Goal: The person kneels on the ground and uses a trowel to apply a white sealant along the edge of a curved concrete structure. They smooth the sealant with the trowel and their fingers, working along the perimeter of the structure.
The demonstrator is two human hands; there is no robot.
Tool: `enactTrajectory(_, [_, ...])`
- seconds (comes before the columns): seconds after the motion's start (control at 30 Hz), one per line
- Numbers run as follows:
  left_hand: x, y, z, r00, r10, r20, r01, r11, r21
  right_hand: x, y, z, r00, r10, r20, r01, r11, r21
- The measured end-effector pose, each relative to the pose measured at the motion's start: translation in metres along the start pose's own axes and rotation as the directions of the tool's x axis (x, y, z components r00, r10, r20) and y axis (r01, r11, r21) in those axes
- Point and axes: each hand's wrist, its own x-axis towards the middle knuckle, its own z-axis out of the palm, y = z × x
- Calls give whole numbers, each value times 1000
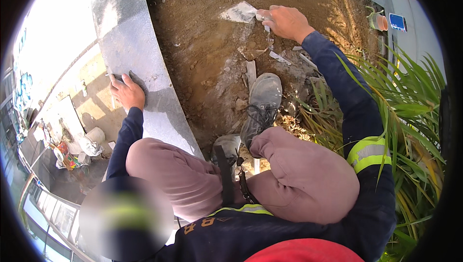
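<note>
My right hand (289,22) is closed round the handle of a trowel (239,13). Its pale, dusty blade points left and lies against the brown soil (202,35) of the planting bed; the handle is mostly covered by my fingers. On the grey stone ledge (159,95) left of the bed rests my left hand (128,92), fingers apart, their tips at the ledge's outer edge. Broken tile or stone pieces (279,58) lie scattered in the soil below the trowel. My dusty dark shoe (264,100) stands in the bed near them.
Green palm fronds (410,103) crowd the right side beside my arm. A small terracotta pot (379,22) and a blue-and-white item (398,22) sit at the upper right. On the lower ground at left are a white bucket-like container (95,136) and mixed litter (65,155).
</note>
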Motion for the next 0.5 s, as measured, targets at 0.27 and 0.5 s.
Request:
enactTrajectory(0.27, [2,-2,2,1000,10,-22,-9,1000,24,-12,-44,0,999,-7,34,-2,964,266])
enactTrajectory(0.5, [1,-14,3,999,39,-16,-38,999,26,-25,31,22,884,451,122,-464,821,331])
